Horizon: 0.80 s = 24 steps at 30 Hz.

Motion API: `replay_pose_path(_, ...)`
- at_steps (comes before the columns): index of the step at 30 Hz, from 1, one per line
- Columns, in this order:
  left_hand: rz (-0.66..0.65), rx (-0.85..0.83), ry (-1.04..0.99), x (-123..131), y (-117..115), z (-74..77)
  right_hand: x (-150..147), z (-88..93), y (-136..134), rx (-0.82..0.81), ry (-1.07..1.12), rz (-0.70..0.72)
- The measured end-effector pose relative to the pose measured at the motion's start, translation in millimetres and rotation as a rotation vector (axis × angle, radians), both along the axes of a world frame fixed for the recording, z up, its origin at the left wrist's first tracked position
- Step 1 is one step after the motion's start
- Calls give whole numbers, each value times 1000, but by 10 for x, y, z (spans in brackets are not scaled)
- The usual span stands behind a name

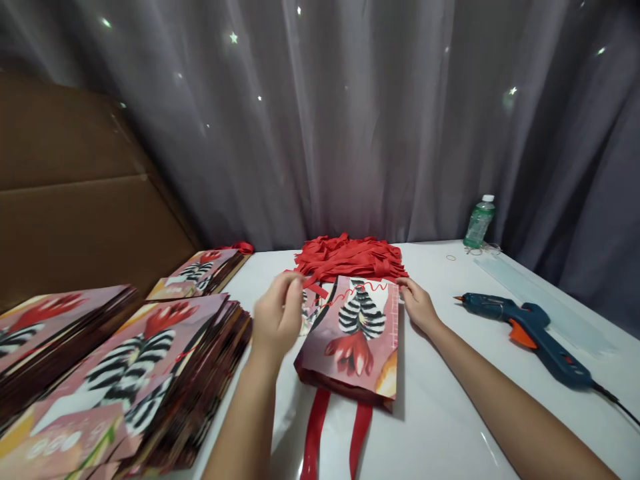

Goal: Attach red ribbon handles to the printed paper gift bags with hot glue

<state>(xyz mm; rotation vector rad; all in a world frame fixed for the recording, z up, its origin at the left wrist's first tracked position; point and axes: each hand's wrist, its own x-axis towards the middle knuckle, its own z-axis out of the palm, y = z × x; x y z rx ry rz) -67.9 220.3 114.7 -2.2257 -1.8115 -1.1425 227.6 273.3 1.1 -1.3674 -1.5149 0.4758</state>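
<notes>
A pink paper bag (357,333), printed with zebra stripes and a red flower, lies tilted in front of me with its opening towards me. Two red ribbon handles (314,427) hang from that end. My right hand (419,305) grips the bag's far right corner, its fingertips partly behind the edge. Left of the bag, my left hand (280,313) is raised with its fingers curled closed; what lies in them is hidden. Just beyond it a red ribbon end (317,288) crosses another printed piece (309,310), partly covered by the bag.
Red ribbons (350,257) are heaped at the back. Stacks of printed bags (145,360) fill the left, beside a large cardboard box (75,187). On the right are a blue glue gun (530,333), clear glue sticks (540,300), and a green bottle (479,223). A grey curtain (370,133) hangs behind.
</notes>
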Motion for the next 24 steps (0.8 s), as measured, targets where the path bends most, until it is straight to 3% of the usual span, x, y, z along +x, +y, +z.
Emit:
replay_pose_path(3,-63,-269,193,-38,463,-113,-16,-15,-10,17,22,25)
replay_pose_path(7,-190,-403,300,-31,930,-447,-30,-35,3,41,40,32)
replay_pose_path(11,-248,-413,317,0,1077,-675,-45,-49,17,65,64,39)
replay_pose_path(14,-239,-359,253,-9,1116,-689,-42,-44,16,78,87,31)
replay_pose_path(18,-128,-202,71,-74,1166,-448,-25,68,-11,114,127,13)
replay_pose_path(21,-14,-40,-94,-56,1075,-57,-59,299,-96,169,158,30)
replay_pose_path(24,-70,66,-171,125,702,377,-175,632,-301,198,179,125)
